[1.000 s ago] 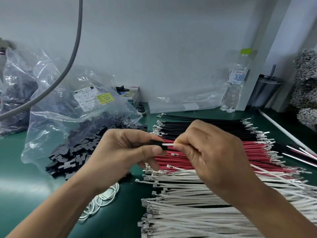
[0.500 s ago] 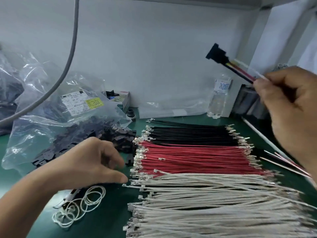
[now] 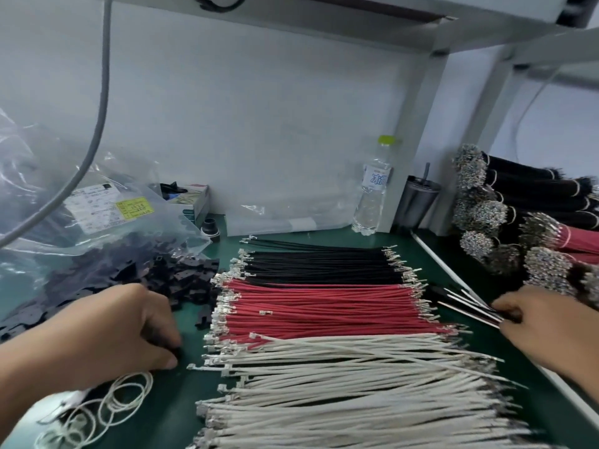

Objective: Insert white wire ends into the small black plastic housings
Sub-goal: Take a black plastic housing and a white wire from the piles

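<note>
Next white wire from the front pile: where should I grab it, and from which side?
Take a top strand of the white wires by its bare insulation just behind the crimped terminal at the left end, coming from above. The strands lie flat, running left to right, terminals facing the left hand. A pinch there probably leaves the tip free for a black housing.

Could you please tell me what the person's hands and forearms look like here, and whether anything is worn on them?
Both the left hand and the right hand are bare: no gloves, rings, watch or wristband show. The forearms are uncovered to the frame's edge, with no sleeves in view. One short, unpainted nail shows on the left fingers.
</note>
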Demonstrator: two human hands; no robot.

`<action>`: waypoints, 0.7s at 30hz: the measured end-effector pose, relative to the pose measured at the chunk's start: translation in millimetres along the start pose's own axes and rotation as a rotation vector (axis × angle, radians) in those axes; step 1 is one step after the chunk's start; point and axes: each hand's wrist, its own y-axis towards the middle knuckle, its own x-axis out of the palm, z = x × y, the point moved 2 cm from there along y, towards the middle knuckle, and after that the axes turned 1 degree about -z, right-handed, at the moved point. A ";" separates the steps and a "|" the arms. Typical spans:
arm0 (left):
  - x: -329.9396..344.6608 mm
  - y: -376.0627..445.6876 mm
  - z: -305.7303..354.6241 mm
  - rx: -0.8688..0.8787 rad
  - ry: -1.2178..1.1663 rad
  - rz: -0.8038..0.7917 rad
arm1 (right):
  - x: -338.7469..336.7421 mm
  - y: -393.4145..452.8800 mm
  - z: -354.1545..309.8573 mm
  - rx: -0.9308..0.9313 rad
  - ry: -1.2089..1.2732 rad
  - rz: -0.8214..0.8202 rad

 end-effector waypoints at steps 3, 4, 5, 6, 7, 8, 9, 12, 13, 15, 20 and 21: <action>-6.4 -2.1 12.9 0.005 0.043 0.131 | -31.2 -4.5 -47.9 -0.072 0.166 0.213; -9.5 -2.4 16.6 0.002 0.025 0.184 | -43.8 -5.3 -73.0 -0.134 0.227 0.250; -12.7 -2.5 20.1 -0.006 -0.009 0.241 | -54.2 -4.5 -100.1 -0.215 0.290 0.265; -15.0 -2.7 23.0 -0.007 -0.055 0.308 | -62.0 -2.8 -128.3 -0.312 0.348 0.265; -16.7 -3.3 26.4 -0.004 -0.109 0.378 | -66.8 0.7 -156.4 -0.408 0.400 0.246; -17.6 -4.4 30.6 -0.002 -0.157 0.440 | -68.5 5.3 -183.8 -0.484 0.441 0.204; -17.5 -5.5 35.6 0.000 -0.188 0.489 | -67.8 10.4 -210.1 -0.539 0.463 0.150; -11.0 -4.9 46.1 0.014 -0.227 0.569 | -53.0 24.6 -277.5 -0.634 0.461 -0.014; -8.4 -3.6 48.5 0.015 -0.234 0.570 | -44.9 28.4 -292.4 -0.645 0.471 -0.073; -5.0 -2.2 53.5 0.031 -0.209 0.581 | -30.7 34.5 -309.5 -0.647 0.468 -0.151; -1.4 -0.5 58.6 0.072 -0.229 0.616 | -17.7 45.2 -312.3 -0.593 0.493 -0.187; -0.8 0.0 60.0 0.079 -0.240 0.615 | -17.0 46.2 -312.3 -0.595 0.494 -0.186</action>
